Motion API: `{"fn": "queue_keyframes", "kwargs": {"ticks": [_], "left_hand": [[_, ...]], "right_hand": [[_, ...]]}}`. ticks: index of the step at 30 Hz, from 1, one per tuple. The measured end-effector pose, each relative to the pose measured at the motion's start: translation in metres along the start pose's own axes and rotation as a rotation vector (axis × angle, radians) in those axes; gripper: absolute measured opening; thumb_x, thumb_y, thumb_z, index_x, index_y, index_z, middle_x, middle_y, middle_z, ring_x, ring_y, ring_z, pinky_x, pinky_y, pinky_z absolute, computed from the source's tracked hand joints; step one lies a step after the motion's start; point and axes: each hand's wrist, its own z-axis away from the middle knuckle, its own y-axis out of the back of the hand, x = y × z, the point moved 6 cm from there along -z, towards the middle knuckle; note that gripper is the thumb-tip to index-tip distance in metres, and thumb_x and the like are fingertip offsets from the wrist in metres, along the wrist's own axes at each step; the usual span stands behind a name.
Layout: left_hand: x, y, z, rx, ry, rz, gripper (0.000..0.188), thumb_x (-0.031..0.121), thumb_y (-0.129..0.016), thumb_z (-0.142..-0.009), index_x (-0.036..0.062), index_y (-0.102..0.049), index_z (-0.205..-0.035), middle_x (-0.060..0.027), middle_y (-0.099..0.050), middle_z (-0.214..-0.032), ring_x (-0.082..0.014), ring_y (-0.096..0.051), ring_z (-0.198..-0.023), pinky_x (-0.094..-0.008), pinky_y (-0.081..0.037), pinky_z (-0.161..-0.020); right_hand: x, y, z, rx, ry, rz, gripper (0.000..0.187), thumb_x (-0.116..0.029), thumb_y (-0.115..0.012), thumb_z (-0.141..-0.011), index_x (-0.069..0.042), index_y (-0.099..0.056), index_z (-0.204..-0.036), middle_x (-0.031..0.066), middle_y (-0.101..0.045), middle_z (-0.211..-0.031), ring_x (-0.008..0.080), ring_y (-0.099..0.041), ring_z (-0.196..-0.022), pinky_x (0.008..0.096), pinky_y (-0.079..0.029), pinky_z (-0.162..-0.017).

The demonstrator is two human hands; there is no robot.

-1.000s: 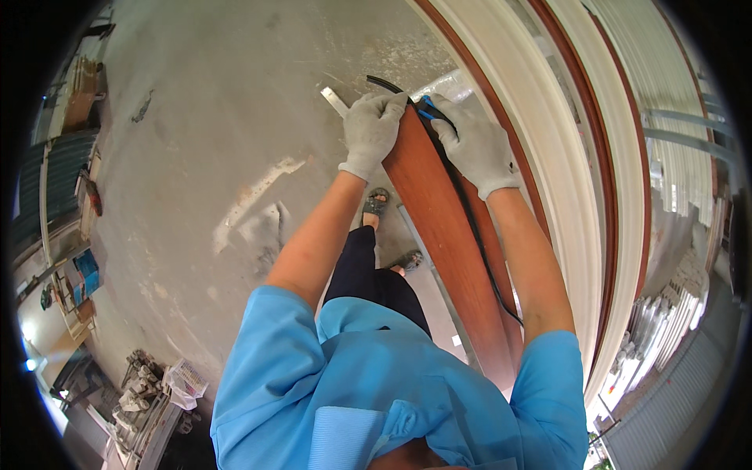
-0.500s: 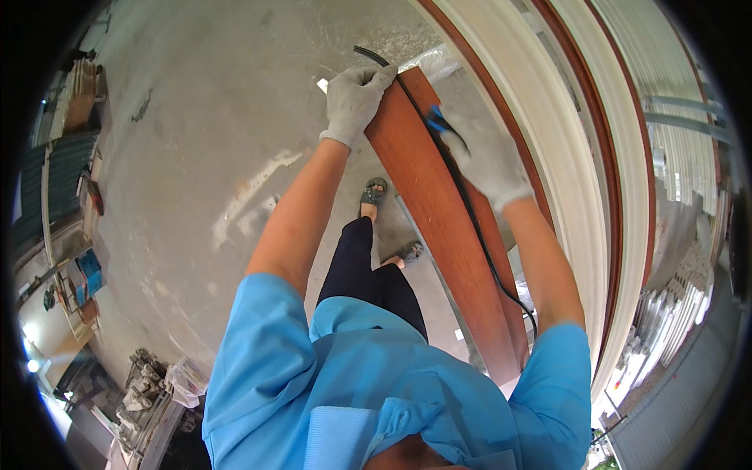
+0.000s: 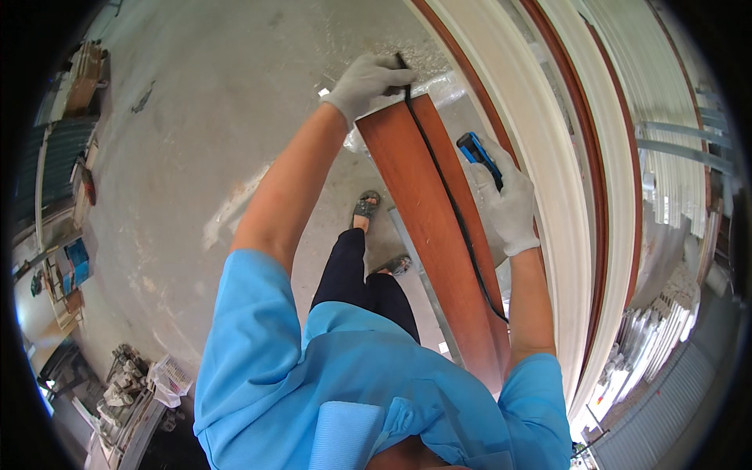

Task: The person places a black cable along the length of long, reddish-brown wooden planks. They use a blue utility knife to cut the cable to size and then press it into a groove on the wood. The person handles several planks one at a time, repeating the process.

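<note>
A long reddish-brown board (image 3: 419,168) slants from ahead of me down toward my right side. Along its face runs a thin black flexible strip (image 3: 448,188), which looks like a rubber seal. My left hand (image 3: 368,82), in a pale grey glove, is closed on the strip just past the board's far end, and a short tip sticks out beyond the fingers. To the right of the board, my gloved right hand (image 3: 505,196) grips a chunky blue-and-black handled tool (image 3: 479,157). No blade shows on the tool, and its exact kind is unclear.
Long cream mouldings (image 3: 540,141) with brown edges stand close on my right. Beyond them are stacked pale profiles (image 3: 666,180). My sandalled feet are on the concrete floor (image 3: 188,102). A bench with clutter (image 3: 125,399) stands at lower left.
My right hand and tool have drawn back from over the board to its right side. My left hand has shifted slightly forward off the board's end. The strip's tail pointing left no longer shows.
</note>
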Motion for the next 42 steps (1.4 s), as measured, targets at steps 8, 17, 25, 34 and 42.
{"fn": "queue_keyframes", "kwargs": {"ticks": [8, 17, 25, 34, 42], "left_hand": [[0.051, -0.042, 0.019, 0.060, -0.235, -0.239, 0.027, 0.018, -0.075, -0.093, -0.0009, -0.074, -0.112, -0.0022, -0.072, -0.094, -0.0090, -0.064, -0.086, -0.0258, -0.052, -0.080], [0.107, -0.082, 0.055, -0.111, -0.557, 0.251, 0.023, 0.025, -0.079, -0.090, 0.0034, -0.076, -0.099, -0.0016, -0.069, -0.081, -0.0100, -0.062, -0.075, -0.0248, -0.051, -0.071], [0.045, -0.013, 0.003, -0.114, -0.151, -0.324, 0.020, 0.021, -0.076, -0.093, 0.0068, -0.076, -0.107, 0.0032, -0.071, -0.089, -0.0074, -0.061, -0.079, -0.0234, -0.048, -0.071], [-0.036, 0.016, -0.011, -0.234, 0.027, -0.095, 0.019, 0.024, -0.075, -0.094, 0.0090, -0.074, -0.106, 0.0049, -0.069, -0.094, -0.0055, -0.056, -0.081, -0.0223, -0.043, -0.070], [-0.031, 0.012, -0.009, -0.211, 0.021, -0.294, 0.021, 0.030, -0.070, -0.097, 0.0090, -0.072, -0.103, 0.0061, -0.063, -0.089, -0.0066, -0.053, -0.081, -0.0245, -0.044, -0.073]], "right_hand": [[0.004, 0.019, 0.001, 0.227, -0.249, -0.205, 0.046, -0.026, -0.070, -0.096, -0.004, -0.061, -0.135, 0.0034, -0.065, -0.091, 0.0098, -0.057, -0.074, 0.0276, -0.049, -0.067], [-0.005, -0.019, 0.018, 0.028, -0.392, -0.297, 0.047, -0.027, -0.082, -0.084, -0.001, -0.066, -0.120, 0.0100, -0.070, -0.085, 0.0195, -0.064, -0.072, 0.0352, -0.050, -0.068], [0.001, 0.006, 0.039, 0.035, -0.313, 0.046, 0.031, -0.026, -0.078, -0.087, -0.003, -0.072, -0.106, 0.0105, -0.065, -0.069, 0.0182, -0.062, -0.061, 0.0356, -0.047, -0.058], [0.012, -0.029, 0.042, -0.044, -0.111, 0.253, 0.028, -0.013, -0.075, -0.086, -0.005, -0.071, -0.112, 0.0157, -0.070, -0.090, 0.0297, -0.069, -0.082, 0.0388, -0.053, -0.075], [-0.016, -0.014, -0.003, -0.269, -0.012, 0.208, 0.029, -0.020, -0.073, -0.086, -0.006, -0.073, -0.111, 0.0216, -0.070, -0.101, 0.0390, -0.068, -0.094, 0.0448, -0.053, -0.085]]}}
